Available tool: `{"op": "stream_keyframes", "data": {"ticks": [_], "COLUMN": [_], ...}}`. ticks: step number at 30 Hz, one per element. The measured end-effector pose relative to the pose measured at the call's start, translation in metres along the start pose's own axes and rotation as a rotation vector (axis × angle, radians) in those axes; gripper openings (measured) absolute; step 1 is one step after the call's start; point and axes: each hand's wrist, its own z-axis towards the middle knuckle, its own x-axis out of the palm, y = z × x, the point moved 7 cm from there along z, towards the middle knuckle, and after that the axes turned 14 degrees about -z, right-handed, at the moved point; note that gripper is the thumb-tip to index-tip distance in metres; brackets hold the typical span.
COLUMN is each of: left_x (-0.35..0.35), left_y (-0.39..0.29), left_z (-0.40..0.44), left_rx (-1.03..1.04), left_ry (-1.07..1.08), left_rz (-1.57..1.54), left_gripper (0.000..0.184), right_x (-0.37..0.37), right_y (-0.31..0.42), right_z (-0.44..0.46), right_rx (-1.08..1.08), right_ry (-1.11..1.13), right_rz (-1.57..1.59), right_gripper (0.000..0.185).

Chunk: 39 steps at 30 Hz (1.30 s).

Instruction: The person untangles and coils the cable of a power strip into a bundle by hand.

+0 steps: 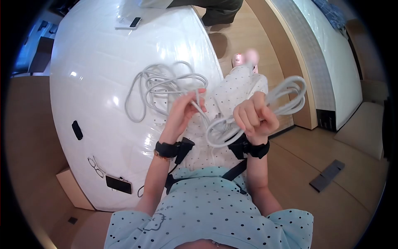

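Observation:
My right hand (256,115) is closed around a coiled bundle of pale grey cable (290,89), whose loops stick out on both sides of the fist. A plug-like end (222,123) shows among the loops left of that fist. A run of the same cable passes through my left hand (187,111), its fingers curled around it. Beyond the left hand, loose loops of cable (136,114) lie on the plastic-covered mattress (95,83). Under them is a white strip with dark holes (159,99), partly hidden.
On the mattress lie a phone (119,184), glasses (96,167), a small black object (77,130) and a white device (128,22). Another person's dark-clothed leg (222,10) is at the far edge. A grey folded piece (327,175) lies on the floor at right.

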Motion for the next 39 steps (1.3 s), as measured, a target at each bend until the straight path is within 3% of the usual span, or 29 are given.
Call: {"op": "stream_keyframes", "data": {"ticks": [3, 6, 9, 10, 12, 14, 17, 20, 22, 25, 28, 30, 32, 34, 36, 39], "left_x": [0.017, 0.039, 0.052, 0.061, 0.072, 0.082, 0.092, 0.093, 0.094, 0.095, 0.098, 0.089, 0.059, -0.006, -0.070, -0.086], "left_y": [-0.023, -0.024, -0.020, -0.021, -0.016, -0.011, -0.008, -0.005, -0.005, -0.008, -0.012, -0.023, -0.032, -0.041, -0.036, -0.021], "left_z": [-0.021, -0.036, -0.042, -0.043, -0.047, -0.045, -0.043, -0.041, -0.038, -0.039, -0.043, -0.051, -0.056, -0.060, -0.062, -0.064], "left_rx": [0.188, 0.380, 0.470, 0.444, 0.596, 0.590, 0.395, 0.359, 0.348, 0.446, 0.555, 0.659, 0.602, 0.380, 0.108, -0.173], "left_ry": [-0.040, 0.039, 0.090, 0.092, 0.127, 0.182, 0.235, 0.213, 0.226, 0.191, 0.185, 0.075, -0.083, -0.275, -0.308, -0.279], "left_rz": [0.438, 0.513, 0.934, 1.150, 1.321, 1.400, 1.381, 1.426, 1.544, 1.481, 1.344, 1.246, 1.132, 0.992, 0.965, 0.879], "left_gripper": [0.041, 0.048, 0.059, 0.065, 0.066, 0.064, 0.054, 0.043, 0.038, 0.040, 0.056, 0.046, 0.040, 0.036, 0.032, 0.036], "right_x": [-0.017, -0.029, -0.020, -0.019, -0.016, -0.015, -0.015, -0.013, -0.016, -0.017, -0.021, -0.027, -0.036, -0.053, -0.060, -0.059], "right_y": [-0.004, -0.022, -0.027, -0.031, -0.034, -0.031, -0.034, -0.031, -0.029, -0.025, -0.025, -0.022, -0.013, -0.006, 0.000, -0.001], "right_z": [-0.008, -0.012, -0.011, -0.013, -0.011, -0.010, -0.005, -0.002, -0.003, -0.001, -0.002, -0.006, -0.011, -0.019, -0.021, -0.020], "right_rx": [0.141, 0.275, 0.371, 0.416, 0.369, 0.338, 0.281, 0.268, 0.300, 0.298, 0.290, 0.253, 0.171, 0.078, 0.033, 0.062], "right_ry": [-0.316, -0.570, -0.541, -0.593, -0.570, -0.541, -0.362, -0.332, -0.445, -0.457, -0.436, -0.475, -0.550, -0.538, -0.547, -0.587], "right_rz": [-0.240, -0.418, -0.878, -0.857, -0.866, -0.880, -0.921, -1.220, -1.201, -1.204, -1.094, -1.012, -0.959, -0.944, -0.899, -0.631], "right_gripper": [0.025, 0.023, 0.025, 0.028, 0.029, 0.035, 0.041, 0.047, 0.047, 0.045, 0.039, 0.034, 0.029, 0.028, 0.032, 0.035]}}
